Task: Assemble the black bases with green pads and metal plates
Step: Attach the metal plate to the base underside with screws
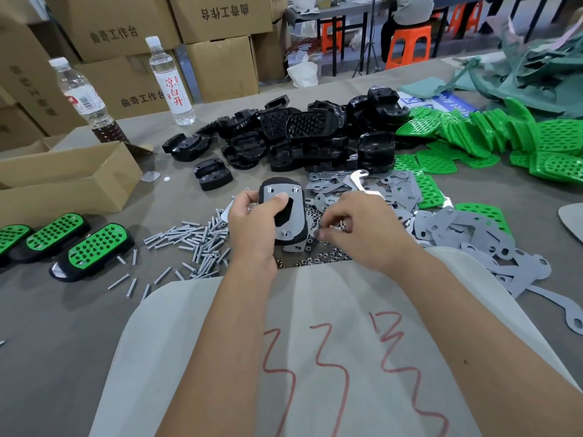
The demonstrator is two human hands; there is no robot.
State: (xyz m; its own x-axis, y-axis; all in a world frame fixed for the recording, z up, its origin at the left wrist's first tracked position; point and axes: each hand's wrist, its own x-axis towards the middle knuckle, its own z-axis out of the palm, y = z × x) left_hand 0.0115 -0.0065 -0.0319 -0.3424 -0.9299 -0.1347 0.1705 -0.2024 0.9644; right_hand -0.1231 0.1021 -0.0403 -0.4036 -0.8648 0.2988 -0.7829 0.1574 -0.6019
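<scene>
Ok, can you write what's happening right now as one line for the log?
left hand: holds black base, metal plate on top | right hand: fingers picking among nuts | finished pieces: lying at left

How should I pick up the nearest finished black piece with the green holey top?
Take the nearest finished black base with green perforated pad across its two long sides, coming down from above. It lies flat on the table, long and narrow, with both sides free; its neighbour lies apart.
</scene>
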